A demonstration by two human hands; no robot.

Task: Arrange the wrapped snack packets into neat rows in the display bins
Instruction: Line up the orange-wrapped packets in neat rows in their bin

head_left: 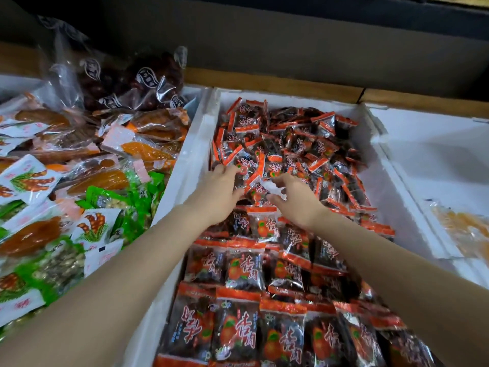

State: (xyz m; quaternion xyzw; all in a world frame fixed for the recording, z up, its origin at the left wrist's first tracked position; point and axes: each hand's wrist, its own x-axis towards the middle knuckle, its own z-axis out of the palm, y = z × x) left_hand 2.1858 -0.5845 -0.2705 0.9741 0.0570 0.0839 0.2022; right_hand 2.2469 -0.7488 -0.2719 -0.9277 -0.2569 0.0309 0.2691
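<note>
Halfway along the white foam bin (195,144), where the neat near rows (243,263) give way to a jumbled heap (291,139) at the bin's far end, a loose packet (258,190) lies between the hands, its long axis slanting across the bin. The right hand (295,201) pinches its clear end with curled fingers. The left hand (221,193) touches the other side, grip unclear. Both look equally near, so squaring it probably needs a turn
</note>
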